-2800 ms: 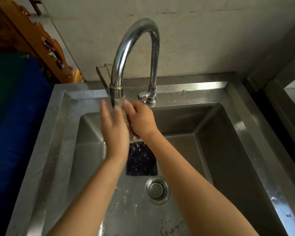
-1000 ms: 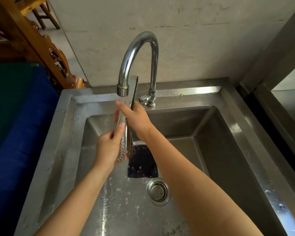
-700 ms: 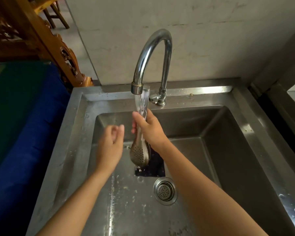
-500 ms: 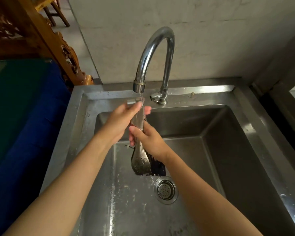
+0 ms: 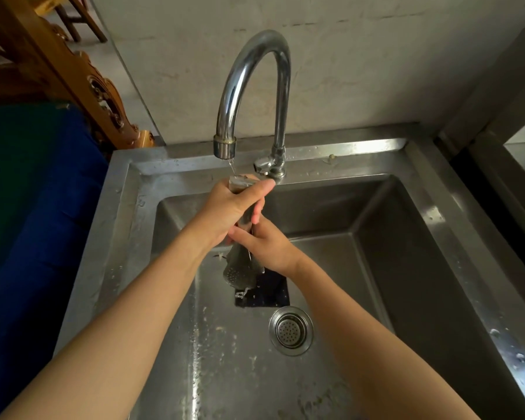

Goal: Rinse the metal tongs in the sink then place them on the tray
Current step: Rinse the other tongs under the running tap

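Steel tongs hang upright over the sink, perforated ends down, just below the tap spout and its thin trickle. Left hand wraps around their upper end, and right hand, just beneath it, grips the middle. Below both hands lie a dark pad and the drain strainer.

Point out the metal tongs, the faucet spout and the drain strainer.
perforated metal tongs (image 5: 236,272): head view, on the perforated scoop end.
curved chrome faucet spout (image 5: 225,145): head view, on the nozzle tip.
round steel drain strainer (image 5: 291,330): head view, on its centre.
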